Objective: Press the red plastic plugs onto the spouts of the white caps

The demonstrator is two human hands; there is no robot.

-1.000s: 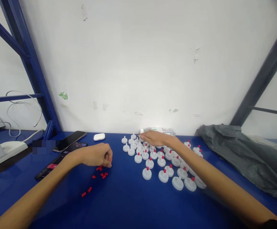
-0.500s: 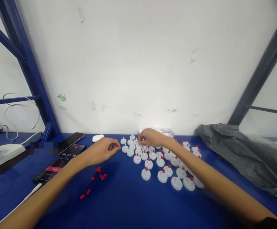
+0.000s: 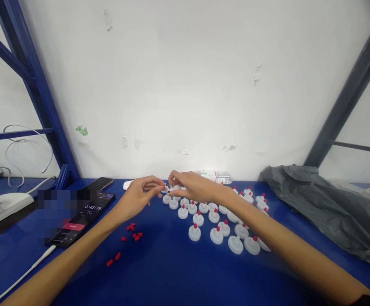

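Observation:
My left hand (image 3: 142, 193) reaches to the left edge of a group of white nozzle caps, its thumb and fingers pinched together. Whatever sits in that pinch is too small to make out. Facing it, my right hand (image 3: 191, 187) hovers over the back-left caps with thumb and forefinger apart. The fingertips of both hands are close together above a bare-tipped white nozzle cap (image 3: 166, 199). Many others, such as this white nozzle cap (image 3: 194, 233), carry a red tip cap (image 3: 195, 226). Several loose red tip caps (image 3: 136, 236) lie in front of my left hand.
Two phones are at the left, one with a lit timer (image 3: 76, 221) and a white cable (image 3: 35, 265). A white case (image 3: 127, 185) is partly behind my left hand. A clear bottle (image 3: 223, 177) lies against the wall; a grey plastic sheet (image 3: 318, 208) covers the right side.
My left hand has moved from the loose red tip caps up and right to the nozzle caps. My right hand has shifted left toward it, its thumb and forefinger parting.

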